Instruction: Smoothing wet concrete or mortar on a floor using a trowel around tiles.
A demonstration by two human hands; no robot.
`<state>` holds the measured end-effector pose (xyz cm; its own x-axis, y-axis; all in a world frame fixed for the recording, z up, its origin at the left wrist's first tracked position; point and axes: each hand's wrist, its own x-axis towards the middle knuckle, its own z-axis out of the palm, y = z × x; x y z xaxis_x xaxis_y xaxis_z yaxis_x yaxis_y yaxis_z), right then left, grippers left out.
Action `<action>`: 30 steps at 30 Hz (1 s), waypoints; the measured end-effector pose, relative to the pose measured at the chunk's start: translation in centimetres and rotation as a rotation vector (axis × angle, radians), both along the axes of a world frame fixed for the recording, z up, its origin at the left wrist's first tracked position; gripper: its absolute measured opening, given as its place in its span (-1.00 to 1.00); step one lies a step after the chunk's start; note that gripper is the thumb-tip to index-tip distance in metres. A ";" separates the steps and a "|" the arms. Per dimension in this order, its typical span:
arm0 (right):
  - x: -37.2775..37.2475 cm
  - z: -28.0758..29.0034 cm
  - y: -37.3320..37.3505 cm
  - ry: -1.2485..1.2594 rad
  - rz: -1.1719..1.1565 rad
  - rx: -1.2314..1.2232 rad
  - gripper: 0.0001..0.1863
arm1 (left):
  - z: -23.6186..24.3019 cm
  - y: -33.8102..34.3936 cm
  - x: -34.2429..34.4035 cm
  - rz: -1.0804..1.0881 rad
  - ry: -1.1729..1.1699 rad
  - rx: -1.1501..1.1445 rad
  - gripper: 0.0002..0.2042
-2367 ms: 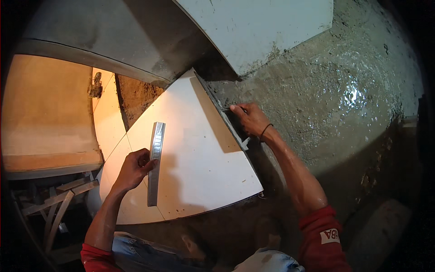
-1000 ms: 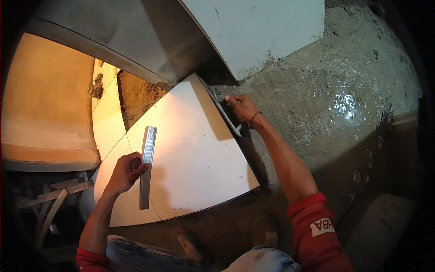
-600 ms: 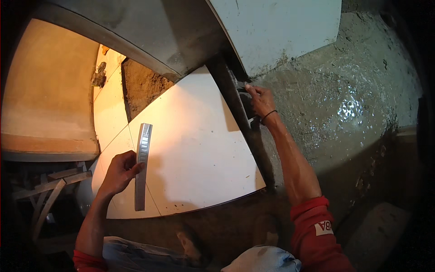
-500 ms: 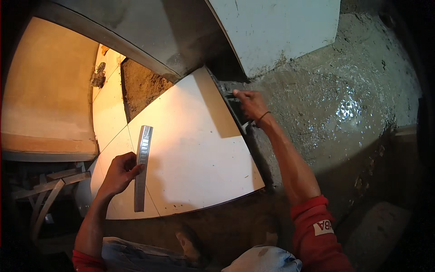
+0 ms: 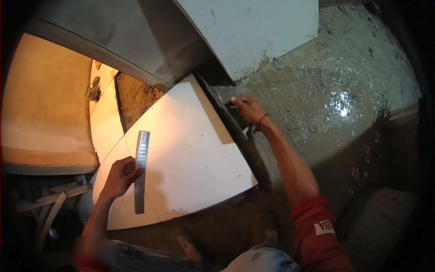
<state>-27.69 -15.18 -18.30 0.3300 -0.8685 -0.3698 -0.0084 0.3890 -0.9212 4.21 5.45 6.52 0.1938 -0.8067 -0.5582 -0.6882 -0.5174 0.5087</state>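
My left hand (image 5: pixel 120 177) is closed around a straight silver metal channel bar (image 5: pixel 142 152), held upright over the white floor tiles. Just right of the bar spreads a large white tile (image 5: pixel 190 167) with a dark right edge. Along that edge, my right hand (image 5: pixel 250 111) grips a small trowel (image 5: pixel 229 104), mostly covered by the fingers. Its tip is low in the gap between the tile and the wet grey mortar (image 5: pixel 312 118). A dark band circles my right wrist.
Another white tile (image 5: pixel 263 36) leans at the top, by a grey wall (image 5: pixel 113 31). Brown soil (image 5: pixel 136 97) shows in a gap among the laid tiles. Wooden pieces (image 5: pixel 56 199) lie at the lower left. My bare feet (image 5: pixel 188 247) are below the tile's front edge.
The view has shifted slightly, so the tiles and walls sit a little lower and further left. Both hands keep their grips, and the right stays by the tile's edge.
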 end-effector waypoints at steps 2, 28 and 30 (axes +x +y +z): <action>1.6 -0.3 -1.3 0.098 0.011 -0.015 -0.59 | -0.2 -0.1 -0.2 -0.003 -0.011 -0.005 -0.88; -1.4 0.7 4.6 -0.007 0.164 0.074 -0.56 | -1.0 -0.7 0.3 -0.186 -0.071 -0.078 -0.70; -4.0 0.9 8.1 0.074 0.154 0.144 -0.59 | -1.3 -1.5 -0.5 -0.176 -0.102 -0.071 -0.70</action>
